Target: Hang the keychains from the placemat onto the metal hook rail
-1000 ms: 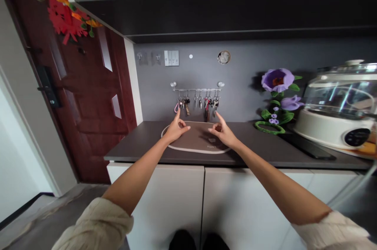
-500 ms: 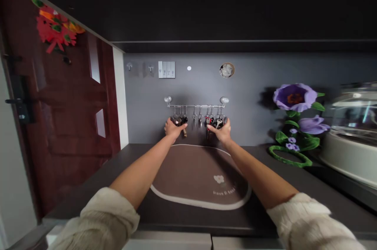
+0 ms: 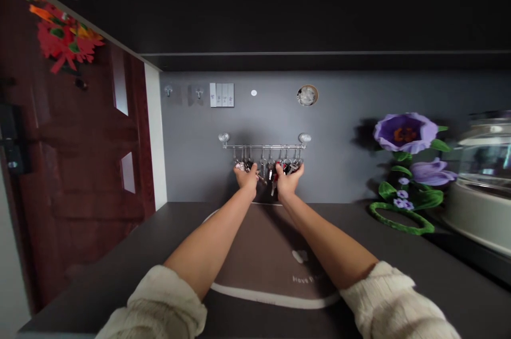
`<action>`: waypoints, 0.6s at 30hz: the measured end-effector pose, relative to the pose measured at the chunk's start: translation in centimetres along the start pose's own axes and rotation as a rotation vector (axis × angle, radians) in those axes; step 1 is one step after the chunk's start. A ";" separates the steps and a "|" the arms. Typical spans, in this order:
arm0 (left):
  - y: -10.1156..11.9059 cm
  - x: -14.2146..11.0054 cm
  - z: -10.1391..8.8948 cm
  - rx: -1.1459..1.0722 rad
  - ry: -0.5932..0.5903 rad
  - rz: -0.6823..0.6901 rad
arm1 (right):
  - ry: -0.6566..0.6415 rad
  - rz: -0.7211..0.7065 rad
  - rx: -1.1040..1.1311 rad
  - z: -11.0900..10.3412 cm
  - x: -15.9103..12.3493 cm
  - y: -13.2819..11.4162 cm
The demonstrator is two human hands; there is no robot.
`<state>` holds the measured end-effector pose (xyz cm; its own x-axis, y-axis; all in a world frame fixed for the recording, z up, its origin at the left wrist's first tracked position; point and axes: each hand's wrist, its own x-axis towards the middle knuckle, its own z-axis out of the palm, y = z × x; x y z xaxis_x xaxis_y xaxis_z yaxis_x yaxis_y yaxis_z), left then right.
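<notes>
My left hand (image 3: pixel 246 176) and my right hand (image 3: pixel 288 177) reach up side by side to several sets of keys (image 3: pixel 265 167) hanging from a steel wall rail (image 3: pixel 263 146). Both hands touch the keys, and the fingers are curled among the rings. One key sticks out at an angle between my hands, and a red fob shows by my right hand. Whether either hand grips a key is hidden. Below my forearms lies a brown mat (image 3: pixel 271 254) with a white border and a small flower motif.
The dark countertop (image 3: pixel 120 254) runs beneath the rail, with a dark overhead cabinet (image 3: pixel 255 3) above. A purple artificial flower (image 3: pixel 405 134) and a glass-lidded appliance (image 3: pixel 483 179) stand to the right. A red-brown door (image 3: pixel 80 142) is on the left.
My hands have moved closer together along the keys. The view has tilted up and moved nearer the wall, so the mat sits lower in the picture.
</notes>
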<state>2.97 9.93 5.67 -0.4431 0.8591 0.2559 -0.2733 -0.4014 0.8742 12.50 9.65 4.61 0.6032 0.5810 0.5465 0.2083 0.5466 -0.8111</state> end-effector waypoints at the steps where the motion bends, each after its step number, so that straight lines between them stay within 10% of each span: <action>1: 0.3 0.0 -0.3 -0.022 -0.013 -0.007 | -0.010 0.040 0.047 -0.2 0.0 -0.3; 9: 3.4 0.1 -2.6 0.014 -0.026 0.096 | -0.030 0.067 0.225 -1.9 1.2 -3.2; 18: 7.8 1.0 -0.6 0.091 -0.163 0.177 | -0.086 0.092 0.258 -1.7 4.3 -6.4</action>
<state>-0.10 7.46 12.49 -0.3319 0.8210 0.4646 -0.1227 -0.5259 0.8417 15.10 7.62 11.81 0.5405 0.6783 0.4978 -0.0539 0.6184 -0.7840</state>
